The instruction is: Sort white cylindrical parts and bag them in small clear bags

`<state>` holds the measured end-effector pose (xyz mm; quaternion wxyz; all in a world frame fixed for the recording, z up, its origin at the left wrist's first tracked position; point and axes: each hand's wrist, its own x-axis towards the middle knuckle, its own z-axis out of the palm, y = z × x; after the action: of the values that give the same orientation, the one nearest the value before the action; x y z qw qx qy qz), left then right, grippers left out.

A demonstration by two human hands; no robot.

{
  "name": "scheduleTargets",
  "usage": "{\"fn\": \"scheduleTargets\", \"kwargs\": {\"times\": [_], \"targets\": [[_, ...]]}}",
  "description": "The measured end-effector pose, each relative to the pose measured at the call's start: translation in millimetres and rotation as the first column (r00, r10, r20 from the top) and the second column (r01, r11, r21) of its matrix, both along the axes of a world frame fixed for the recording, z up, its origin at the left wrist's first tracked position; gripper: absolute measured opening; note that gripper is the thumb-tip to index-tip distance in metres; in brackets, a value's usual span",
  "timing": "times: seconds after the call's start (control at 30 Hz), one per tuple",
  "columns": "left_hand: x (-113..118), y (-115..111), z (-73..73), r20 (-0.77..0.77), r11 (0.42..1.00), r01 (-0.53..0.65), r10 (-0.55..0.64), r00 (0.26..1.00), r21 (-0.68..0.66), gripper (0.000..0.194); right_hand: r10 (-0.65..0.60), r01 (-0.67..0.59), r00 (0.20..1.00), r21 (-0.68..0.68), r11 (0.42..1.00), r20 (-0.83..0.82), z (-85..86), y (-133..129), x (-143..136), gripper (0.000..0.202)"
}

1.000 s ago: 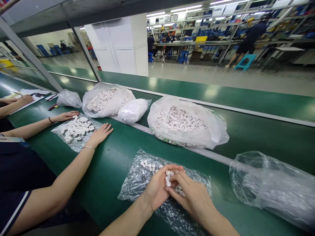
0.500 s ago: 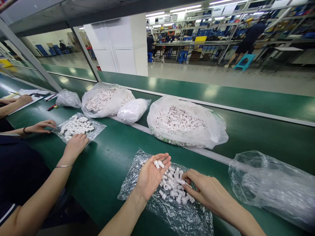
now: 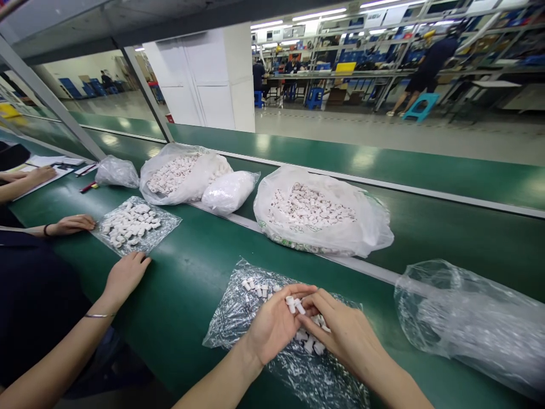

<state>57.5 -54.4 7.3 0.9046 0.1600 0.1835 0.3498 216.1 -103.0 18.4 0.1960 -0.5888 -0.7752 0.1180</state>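
My left hand (image 3: 275,326) is cupped palm-up over a clear plastic bag (image 3: 227,309) lying flat on the green bench. In its palm rest a couple of small white plastic fittings (image 3: 290,304), short tubes with a wider collar. The fingertips of my right hand (image 3: 340,335) are closed at that palm, pinching a white fitting (image 3: 300,307) at its edge. More loose fittings (image 3: 313,345) lie in a heap on the bag, partly covered by both hands. A short row of fittings (image 3: 258,288) sits on the bag's far left part.
Behind my hands stands a large open bag of white fittings (image 3: 323,236); another full bag (image 3: 183,176) is farther left. Rolled clear bags (image 3: 477,324) lie at right. On the left, a co-worker's hands (image 3: 125,276) rest beside a bag with spread fittings (image 3: 131,224).
My right hand has moved left from the heap to my left palm. My left hand has shifted slightly right and lower. The co-worker's near hand has drawn back from the spread fittings.
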Motion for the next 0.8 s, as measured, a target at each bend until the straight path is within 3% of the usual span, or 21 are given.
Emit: {"fn": "scheduleTargets", "kwargs": {"times": [0.13, 0.3, 0.43, 0.53, 0.7, 0.8], "targets": [[-3, 5, -1.9, 0.016, 0.999, -0.026, 0.027, 0.999, -0.042, 0.032, -0.033, 0.032, 0.999, -0.061, 0.998, -0.023, 7.9, 1, 8, 0.013], [-12, 16, -3.6, 0.026, 0.988, -0.127, 0.13, 0.991, -0.087, 0.033, -0.111, 0.11, 0.994, -0.229, 0.967, 0.011, 22.8, 4, 34, 0.012], [-15, 19, -1.9, 0.03, 0.986, -0.148, 0.15, 0.988, -0.08, 0.035, -0.028, 0.064, 0.993, -0.316, 0.947, 0.116, 15.7, 6, 46, 0.015], [-13, 16, -2.2, 0.027, 0.991, -0.123, 0.125, 0.992, -0.057, 0.035, -0.007, 0.046, 0.99, -0.284, 0.958, 0.139, 10.8, 6, 45, 0.012], [-7, 9, -4.5, 0.025, 0.997, -0.062, 0.063, 0.998, -0.038, 0.038, -0.08, 0.093, 0.993, -0.167, 0.982, 0.081, 15.5, 5, 30, 0.01], [-4, 4, -4.7, 0.017, 1.0, -0.006, 0.006, 1.0, -0.009, 0.042, -0.038, 0.04, 0.999, -0.088, 0.995, 0.025, 11.2, 3, 16, 0.016]]}}
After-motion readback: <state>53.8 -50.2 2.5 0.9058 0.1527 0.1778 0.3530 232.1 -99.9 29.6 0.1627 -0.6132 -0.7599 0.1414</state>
